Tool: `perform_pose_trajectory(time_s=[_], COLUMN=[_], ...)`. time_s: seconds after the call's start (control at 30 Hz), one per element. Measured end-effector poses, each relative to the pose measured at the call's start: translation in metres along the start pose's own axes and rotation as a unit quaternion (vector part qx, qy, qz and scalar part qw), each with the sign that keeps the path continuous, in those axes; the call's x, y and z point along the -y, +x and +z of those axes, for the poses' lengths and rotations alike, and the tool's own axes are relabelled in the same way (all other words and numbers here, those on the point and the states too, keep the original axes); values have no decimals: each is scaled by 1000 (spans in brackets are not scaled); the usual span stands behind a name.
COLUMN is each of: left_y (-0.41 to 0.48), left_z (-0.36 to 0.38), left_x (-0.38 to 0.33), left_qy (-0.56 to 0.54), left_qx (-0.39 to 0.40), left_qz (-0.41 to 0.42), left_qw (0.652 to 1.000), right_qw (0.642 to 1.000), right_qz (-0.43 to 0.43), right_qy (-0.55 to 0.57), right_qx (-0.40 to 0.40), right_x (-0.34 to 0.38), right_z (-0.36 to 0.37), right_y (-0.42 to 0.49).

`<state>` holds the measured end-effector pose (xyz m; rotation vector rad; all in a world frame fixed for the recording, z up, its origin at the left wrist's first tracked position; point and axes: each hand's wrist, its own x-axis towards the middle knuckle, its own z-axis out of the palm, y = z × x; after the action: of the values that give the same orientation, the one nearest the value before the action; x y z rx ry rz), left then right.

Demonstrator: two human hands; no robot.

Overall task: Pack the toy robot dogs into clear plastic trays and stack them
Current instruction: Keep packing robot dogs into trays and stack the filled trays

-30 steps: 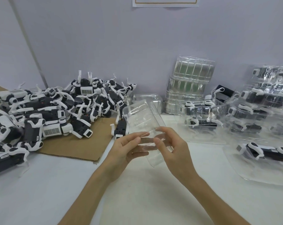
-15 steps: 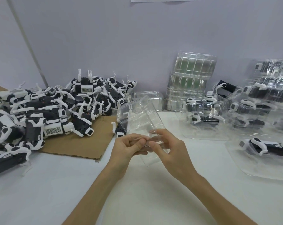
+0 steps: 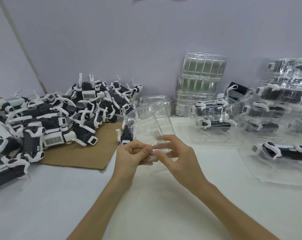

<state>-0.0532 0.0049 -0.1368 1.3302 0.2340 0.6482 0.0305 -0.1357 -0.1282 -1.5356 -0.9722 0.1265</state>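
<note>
Pinching one tray [image 3: 152, 122]: left hand [image 3: 129, 154]; right hand [image 3: 180, 157]

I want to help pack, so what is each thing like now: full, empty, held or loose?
Held tray: empty, lifted, tilted.
Left hand: pinches the held tray's near edge.
Right hand: pinches it too.
Toy dog pile: loose, unpacked, on cardboard.
Spare tray stack: empty, nested.
Packed trays: stacked, dogs inside.
Front tray: one dog inside.

Black-and-white toy dogs [image 3: 63, 118], brown cardboard [image 3: 81, 153], clear trays [image 3: 201, 84], white table [image 3: 146, 205]
</note>
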Motion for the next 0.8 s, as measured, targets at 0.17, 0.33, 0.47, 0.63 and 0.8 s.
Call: perform_pose_trajectory(time_s=[0.17, 0.33, 0.47, 0.63, 0.8], left_y=[1, 0, 0, -5, -6], left_z=[0, 2, 2, 10, 13], left_x=[0, -2, -5, 0, 1], left_qy=[-3, -62, -63, -65, -115], left_qx=[-7, 92, 138, 168, 134], left_qz=[14, -41, -63, -76, -77], left_qw=[1000, 993, 986, 981, 981], right_qw=[999, 996, 995, 999, 1000], right_qz=[40, 37, 31, 19, 16], right_qy=[-18, -43, -31, -33, -21], right_qx=[-28, -72, -85, -35, 1], right_x=[-2, -7, -6, -5, -5], right_z=[-3, -8, -11, -5, -5], right_y=[3, 5, 5, 2, 2])
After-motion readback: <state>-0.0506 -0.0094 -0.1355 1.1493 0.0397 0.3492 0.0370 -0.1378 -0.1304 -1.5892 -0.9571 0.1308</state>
